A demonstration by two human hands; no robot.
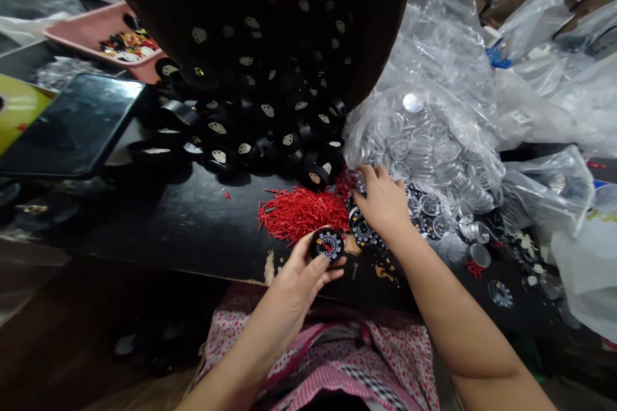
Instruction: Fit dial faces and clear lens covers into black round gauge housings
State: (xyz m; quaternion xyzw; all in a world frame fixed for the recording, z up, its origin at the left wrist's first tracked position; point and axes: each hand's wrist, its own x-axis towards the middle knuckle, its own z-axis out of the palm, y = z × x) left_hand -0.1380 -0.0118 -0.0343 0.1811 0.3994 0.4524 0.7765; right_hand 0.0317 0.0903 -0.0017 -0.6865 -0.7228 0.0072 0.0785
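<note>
The left grip point(304, 270) holds a gauge point(326, 243) by its rim, seemingly so its face shows upward, while the right grip point(385, 204) meets a clear cap point(355, 180), closed on it or not I cannot tell, and red needles point(303, 210) lie just beyond the left, presumably for easy reach.

The round black gauge point(320, 254) is held just below and right of the frame's middle, its face turned up toward the camera. White scale marks and orange-yellow patches ring the dark face, crossed by a slanting red pointer point(328, 246). The clear round cover point(355, 180) is right of centre at mid-height, apart from the gauge, partly hidden.
</note>
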